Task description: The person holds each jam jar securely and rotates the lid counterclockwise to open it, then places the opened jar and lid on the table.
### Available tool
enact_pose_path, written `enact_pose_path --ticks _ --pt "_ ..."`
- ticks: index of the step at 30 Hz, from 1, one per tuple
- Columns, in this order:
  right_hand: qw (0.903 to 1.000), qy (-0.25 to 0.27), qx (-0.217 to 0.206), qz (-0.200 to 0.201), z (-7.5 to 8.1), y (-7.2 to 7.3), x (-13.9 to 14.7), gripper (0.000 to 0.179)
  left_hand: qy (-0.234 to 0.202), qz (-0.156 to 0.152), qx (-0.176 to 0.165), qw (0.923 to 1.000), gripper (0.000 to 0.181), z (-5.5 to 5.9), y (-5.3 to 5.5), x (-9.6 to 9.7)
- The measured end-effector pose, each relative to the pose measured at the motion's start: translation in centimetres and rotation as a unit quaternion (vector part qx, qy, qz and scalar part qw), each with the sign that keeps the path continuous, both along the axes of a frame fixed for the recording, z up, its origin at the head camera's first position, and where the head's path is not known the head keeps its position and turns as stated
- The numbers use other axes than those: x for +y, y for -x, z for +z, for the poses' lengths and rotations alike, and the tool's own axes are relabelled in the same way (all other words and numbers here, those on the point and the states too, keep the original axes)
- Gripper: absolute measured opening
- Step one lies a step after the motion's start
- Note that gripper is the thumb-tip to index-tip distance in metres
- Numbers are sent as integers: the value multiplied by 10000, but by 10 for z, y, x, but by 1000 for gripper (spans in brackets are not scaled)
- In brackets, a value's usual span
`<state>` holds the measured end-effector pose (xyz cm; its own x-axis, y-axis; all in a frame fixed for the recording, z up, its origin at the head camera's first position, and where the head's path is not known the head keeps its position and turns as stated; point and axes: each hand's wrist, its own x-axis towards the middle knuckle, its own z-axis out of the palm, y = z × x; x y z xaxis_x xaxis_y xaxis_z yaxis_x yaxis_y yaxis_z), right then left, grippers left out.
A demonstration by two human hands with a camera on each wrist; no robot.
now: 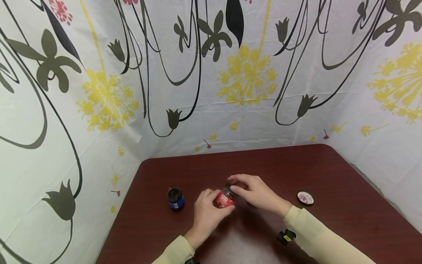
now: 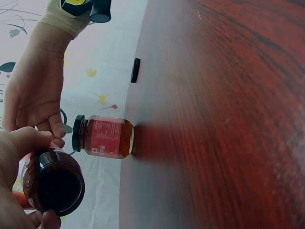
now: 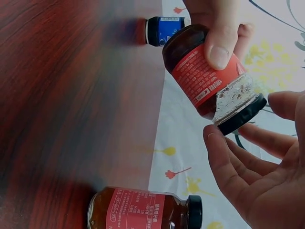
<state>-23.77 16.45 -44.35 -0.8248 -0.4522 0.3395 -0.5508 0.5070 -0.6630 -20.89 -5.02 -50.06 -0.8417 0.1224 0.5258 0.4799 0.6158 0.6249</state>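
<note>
My left hand (image 1: 207, 211) grips a glass jar (image 3: 202, 71) with a red label, its fingers and thumb round the body. That jar is tilted, and its dark base faces the left wrist camera. At its capped end, my right hand (image 3: 259, 162) has fingertips and thumb on the black lid (image 3: 242, 114), pinching its rim. Residue or moisture clings to the clear neck below the lid. Close by, a second red-labelled jar (image 2: 106, 137) with amber contents and a black lid stands upright on the table; I cannot single it out in the head view.
A dark jar (image 1: 175, 198) with a blue label stands left of the hands, its top seemingly uncovered. A loose lid (image 1: 305, 198) lies on the reddish-brown table (image 1: 263, 157) to the right. Patterned white cloth (image 1: 211, 95) hangs around the table.
</note>
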Motion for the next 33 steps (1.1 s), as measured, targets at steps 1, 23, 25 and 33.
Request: enact_pose_path --ticks 1,23,25,33 --pt "10000 0 -17 4 0 0 0 28 4 -4 12 10000 54 0 0 0" --pt "9999 2 -101 -28 -7 -1 -2 26 207 89 143 9996 56 -1 -7 0" --pt "9998 11 -182 -43 -7 -1 -2 26 213 84 166 9996 56 -1 -8 0" --pt "9969 270 -735 86 -8 -1 3 32 221 -141 218 9994 54 0 -10 0"
